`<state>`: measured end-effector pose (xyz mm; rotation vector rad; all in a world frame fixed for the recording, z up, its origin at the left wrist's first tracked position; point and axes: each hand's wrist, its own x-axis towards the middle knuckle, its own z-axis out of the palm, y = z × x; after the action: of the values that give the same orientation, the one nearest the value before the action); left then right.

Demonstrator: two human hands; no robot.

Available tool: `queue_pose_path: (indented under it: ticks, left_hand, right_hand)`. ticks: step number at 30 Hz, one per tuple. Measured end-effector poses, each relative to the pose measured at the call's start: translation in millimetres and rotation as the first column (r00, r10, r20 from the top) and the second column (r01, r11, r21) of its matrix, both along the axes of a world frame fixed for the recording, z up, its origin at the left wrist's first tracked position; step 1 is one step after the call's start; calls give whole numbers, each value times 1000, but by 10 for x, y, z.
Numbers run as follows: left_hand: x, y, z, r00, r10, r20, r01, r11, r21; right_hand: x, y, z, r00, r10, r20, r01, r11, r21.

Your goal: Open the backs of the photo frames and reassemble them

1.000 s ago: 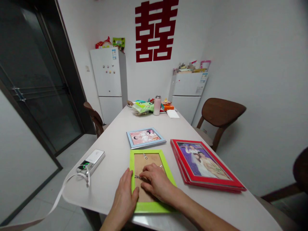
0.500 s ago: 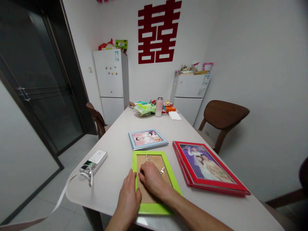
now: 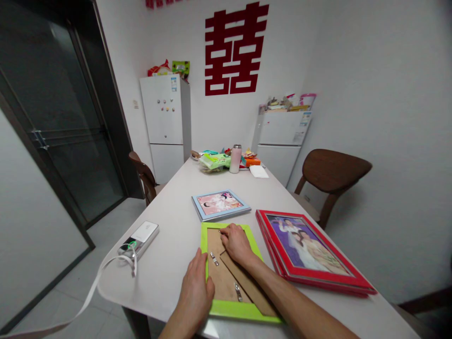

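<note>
A lime-green picture frame [image 3: 235, 310] lies face down at the table's near edge, its brown backing board [image 3: 222, 278] and stand leg [image 3: 243, 280] showing. My left hand [image 3: 196, 285] holds the frame's left side, fingers along the outer edge and thumb at the rim. Fingers curled, my right hand [image 3: 236, 242] pinches at a small metal clip [image 3: 221, 231] near the top of the backing; its fingertips partly cover the clip. Two more clips are visible, one by the left side [image 3: 214, 258] and another near the bottom [image 3: 238, 292]. My right forearm hides part of the frame's right side.
Right of the frame lies a stack of red picture frames [image 3: 307, 245]. A light-blue picture frame [image 3: 221, 205] is just beyond. A power bank [image 3: 139, 239] with a white strap sits left. Farther back stand a pink bottle [image 3: 235, 159] and green packages [image 3: 215, 162]. Chairs [image 3: 335, 172] flank the table.
My right hand has moved from the backing's left side up to its top clip. The stand leg and lower clip now show, and the left-side clip is uncovered. The view has shifted slightly.
</note>
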<state>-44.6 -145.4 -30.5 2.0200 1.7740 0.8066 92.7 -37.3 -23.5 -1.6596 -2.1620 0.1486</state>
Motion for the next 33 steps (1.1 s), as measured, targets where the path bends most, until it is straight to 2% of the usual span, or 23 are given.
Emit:
queue_pose_path:
  ticks: [3,7,11,15,17,21,25,28,31,33]
  left_hand:
    - [12,21,-4,1000,2,18,-2,1000,21]
    - [8,17,-8,999,4,44,-5,999,36]
    - [3,7,-21,998,13,64,-15,999,32]
    - [13,18,-40,996,25,91,-30,998,56]
    - [19,26,-46,994,30,102,-36,998,57]
    - [16,31,-57,990,36,136,-42,998,43]
    - [25,36,-7,975,46,219,-49,999,11]
    - [49,55,126,915,61,398,-76,997,23]
    - [19,78,280,752,77,655,-62,997,-47]
    - [-66,82,344,677,95,730,-17,993,-114]
  right_hand:
    - [-35,4,3,1000,3,-14,-3,1000,-3]
    - [-9,-79,113,999,26,-39,-26,1000,-2]
    - [186,-381,247,995,77,-65,-77,997,3]
    - [385,-745,279,990,133,-40,-138,979,-151]
    - [413,-839,266,990,137,-33,-140,976,-168]
    - [400,-828,288,989,129,-72,-139,978,-153]
    - [399,-784,463,990,119,-77,-129,981,-147]
    - [351,-830,653,987,124,-101,-134,985,-109]
    - [265,-901,786,964,189,-187,-204,977,-62]
    - [247,-925,795,937,232,-260,-253,966,-49]
